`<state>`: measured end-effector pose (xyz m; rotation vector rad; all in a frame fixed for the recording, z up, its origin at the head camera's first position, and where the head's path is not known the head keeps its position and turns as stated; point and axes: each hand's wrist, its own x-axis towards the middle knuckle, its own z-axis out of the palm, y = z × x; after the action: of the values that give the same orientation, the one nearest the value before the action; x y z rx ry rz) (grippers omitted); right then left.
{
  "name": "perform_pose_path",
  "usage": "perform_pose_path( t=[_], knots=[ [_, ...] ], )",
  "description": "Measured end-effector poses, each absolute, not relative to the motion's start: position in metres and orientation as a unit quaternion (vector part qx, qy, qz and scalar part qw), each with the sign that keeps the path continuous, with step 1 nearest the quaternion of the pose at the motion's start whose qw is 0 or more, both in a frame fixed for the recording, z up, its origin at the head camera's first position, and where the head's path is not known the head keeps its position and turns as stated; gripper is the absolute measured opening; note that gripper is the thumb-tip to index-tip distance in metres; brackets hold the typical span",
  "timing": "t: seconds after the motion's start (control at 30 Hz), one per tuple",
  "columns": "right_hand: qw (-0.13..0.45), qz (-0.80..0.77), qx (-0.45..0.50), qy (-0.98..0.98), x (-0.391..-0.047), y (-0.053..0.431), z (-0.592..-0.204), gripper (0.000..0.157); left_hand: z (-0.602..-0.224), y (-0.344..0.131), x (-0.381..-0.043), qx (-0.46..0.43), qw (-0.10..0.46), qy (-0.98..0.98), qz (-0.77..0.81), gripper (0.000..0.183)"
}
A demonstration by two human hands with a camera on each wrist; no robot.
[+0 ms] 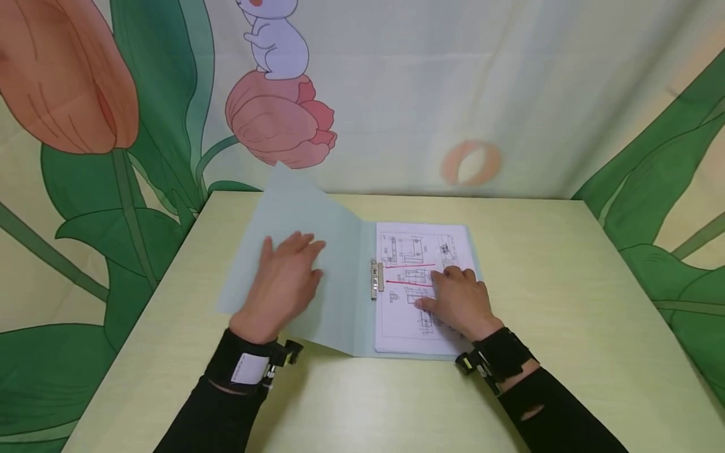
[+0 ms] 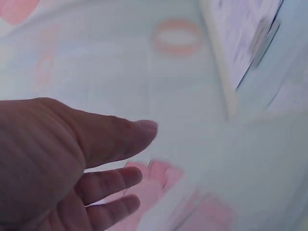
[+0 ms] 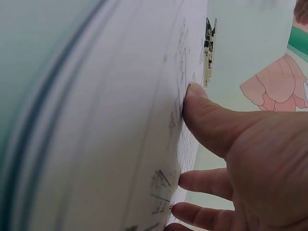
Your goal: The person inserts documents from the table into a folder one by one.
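A light blue paper folder (image 1: 334, 270) lies spread on the table, its left cover tilted up off the tabletop. A metal clip (image 1: 377, 280) on its spine side holds a stack of white sheets (image 1: 396, 327) printed with technical drawings and marked with two red lines. My left hand (image 1: 280, 283) is over the inside of the raised cover, fingers spread and holding nothing; in the left wrist view the thumb (image 2: 130, 137) stands straight. With relaxed fingers and thumb, my right hand (image 1: 460, 301) presses on the right part of the top sheet, and its fingertips (image 3: 192, 183) touch the paper.
The pale yellow table (image 1: 555, 302) extends around the folder on both sides and in front. Behind it hangs a curtain (image 1: 408, 94) printed with tulips, leaves and a white rabbit. Each wrist wears a black band (image 1: 235, 362) with a small camera.
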<state>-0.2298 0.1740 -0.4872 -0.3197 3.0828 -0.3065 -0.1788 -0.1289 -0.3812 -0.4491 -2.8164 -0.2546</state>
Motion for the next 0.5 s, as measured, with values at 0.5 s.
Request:
perform_pose_path(
  t=[0.5],
  knots=[
    [0.001,-0.150,-0.039,0.988,-0.225,0.208,-0.487,0.076,-0.345,-0.217,-0.182,0.008,-0.005,-0.931,-0.365,0.073]
  ],
)
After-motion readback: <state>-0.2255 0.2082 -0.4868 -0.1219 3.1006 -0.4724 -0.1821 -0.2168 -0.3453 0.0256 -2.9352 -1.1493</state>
